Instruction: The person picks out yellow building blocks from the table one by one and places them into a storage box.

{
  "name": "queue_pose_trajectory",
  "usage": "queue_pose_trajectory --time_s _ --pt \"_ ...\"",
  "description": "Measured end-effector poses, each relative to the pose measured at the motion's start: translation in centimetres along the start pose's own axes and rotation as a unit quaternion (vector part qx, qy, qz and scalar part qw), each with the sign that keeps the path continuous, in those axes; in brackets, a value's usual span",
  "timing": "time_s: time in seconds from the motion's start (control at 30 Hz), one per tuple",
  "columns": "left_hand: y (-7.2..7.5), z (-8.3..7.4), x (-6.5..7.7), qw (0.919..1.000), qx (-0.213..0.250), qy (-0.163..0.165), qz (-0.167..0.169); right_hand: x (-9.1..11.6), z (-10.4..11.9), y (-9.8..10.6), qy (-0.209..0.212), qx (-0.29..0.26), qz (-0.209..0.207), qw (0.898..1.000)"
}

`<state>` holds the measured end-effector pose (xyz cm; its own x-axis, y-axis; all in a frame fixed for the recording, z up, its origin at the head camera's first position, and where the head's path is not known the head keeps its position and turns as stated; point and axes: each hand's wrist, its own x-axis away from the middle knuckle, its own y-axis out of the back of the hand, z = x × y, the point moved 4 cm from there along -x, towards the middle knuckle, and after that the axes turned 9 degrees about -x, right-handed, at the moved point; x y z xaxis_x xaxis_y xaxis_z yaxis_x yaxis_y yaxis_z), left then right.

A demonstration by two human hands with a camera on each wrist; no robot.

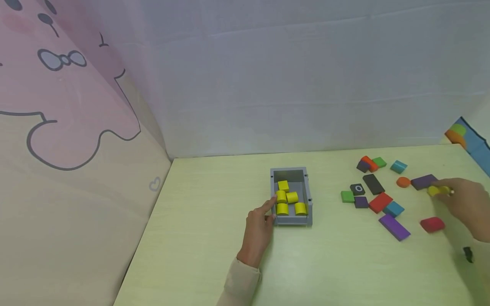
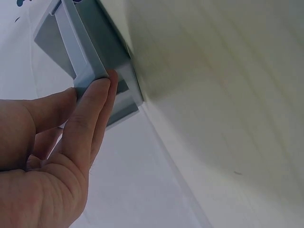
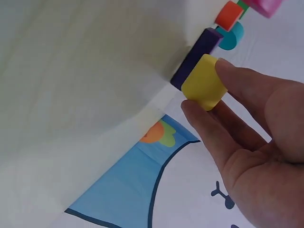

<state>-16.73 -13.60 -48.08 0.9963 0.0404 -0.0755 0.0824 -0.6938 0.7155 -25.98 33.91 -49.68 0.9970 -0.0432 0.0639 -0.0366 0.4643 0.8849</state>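
A small grey plastic box point(image 1: 294, 220) stands mid-table with several yellow blocks point(image 1: 282, 209) inside. At its left front, my left hand point(image 1: 256, 231) holds the box; the left wrist view shows thumb and fingers pinching the rim point(image 2: 88, 66). Over at the right, my right hand point(image 1: 468, 208) pinches a yellow block point(image 3: 204, 83) between thumb and fingers. That block is close by a dark purple rectangular block point(image 1: 423, 182); whether they touch I cannot tell. A red rounded block point(image 1: 433, 224) lies in front of the right hand.
Between the box and my right hand lie loose blocks: a purple bar point(image 1: 394, 227), a red one point(image 1: 380, 202), a black one point(image 1: 373, 184), a green one point(image 1: 347, 196) and several others. A small black object point(image 1: 468, 254) is near the right sleeve. A pale cloth point(image 1: 306, 85) hangs behind the table.
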Motion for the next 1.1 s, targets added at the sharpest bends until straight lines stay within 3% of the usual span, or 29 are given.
queue_pose_trajectory --time_s 0.1,0.47,0.77,1.1 --pt "0.1 -0.1 0.0 1.0000 -0.004 -0.006 -0.004 0.1 0.7 0.4 0.007 -0.007 -0.006 1.000" --pt "0.1 -0.1 0.0 0.9999 -0.005 -0.013 -0.005 1.3 6.8 1.9 0.109 -0.033 -0.065 0.991" --pt "-0.1 0.1 0.0 1.0000 -0.006 0.004 0.003 1.1 9.2 1.6 0.139 -0.053 -0.058 0.987" --pt "-0.1 0.0 0.0 1.0000 -0.009 0.002 0.000 1.0 11.5 1.2 0.182 -0.053 -0.049 0.981"
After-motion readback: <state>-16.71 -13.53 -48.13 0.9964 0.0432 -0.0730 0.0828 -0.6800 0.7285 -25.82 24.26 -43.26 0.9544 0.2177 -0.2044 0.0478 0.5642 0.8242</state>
